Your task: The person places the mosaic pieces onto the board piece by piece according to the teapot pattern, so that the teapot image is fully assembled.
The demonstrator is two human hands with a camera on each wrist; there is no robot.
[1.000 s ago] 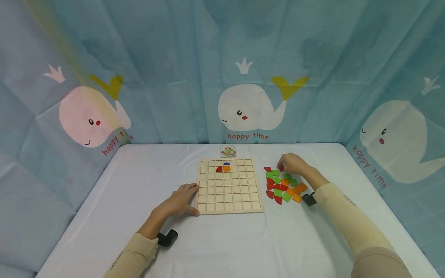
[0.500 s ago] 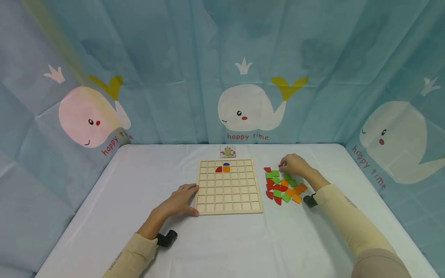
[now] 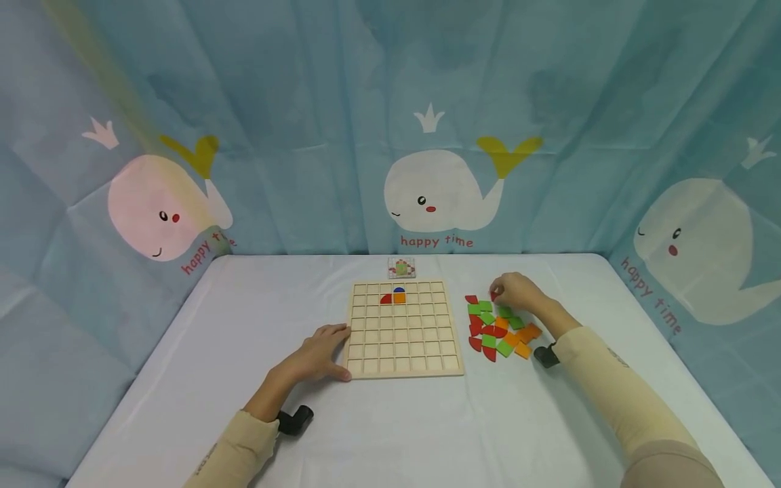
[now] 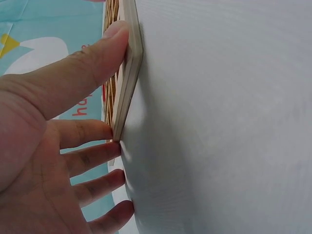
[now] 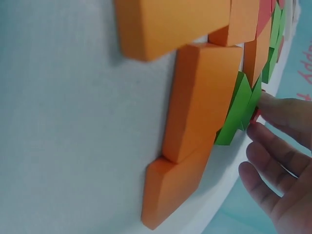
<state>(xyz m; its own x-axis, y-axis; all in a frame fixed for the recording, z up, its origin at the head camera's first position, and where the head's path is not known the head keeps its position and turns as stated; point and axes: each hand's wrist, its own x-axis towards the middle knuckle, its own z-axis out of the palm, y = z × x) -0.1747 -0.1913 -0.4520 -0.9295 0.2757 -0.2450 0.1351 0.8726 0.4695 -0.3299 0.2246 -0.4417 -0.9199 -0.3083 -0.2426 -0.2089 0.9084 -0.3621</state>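
My left hand (image 3: 320, 352) rests against the left edge of a wooden grid board (image 3: 403, 374). In the left wrist view its thumb touches the board's edge, the fingers fairly straight. An orange square tile (image 3: 399, 298), a red quarter-round tile (image 3: 387, 299) and a blue half-round tile (image 3: 399, 290) sit in cells near the board's far side. At the far side of the loose tiles, my right hand (image 3: 517, 291) pinches a small red tile (image 3: 493, 296) between thumb and index finger. Most of that tile is hidden in the right wrist view, behind green tiles (image 5: 236, 112).
Loose red, green and orange tiles (image 3: 511, 339) lie right of the board, some overlapping. Behind the board lies a small pattern card (image 3: 401, 268). White cloth covers the table (image 3: 390, 434), and a blue whale-print curtain (image 3: 293, 190) stands along its back and sides.
The red tile has turned in my right fingers, showing edge-on half a second ago and more of its face now. My left hand and the board keep their places.
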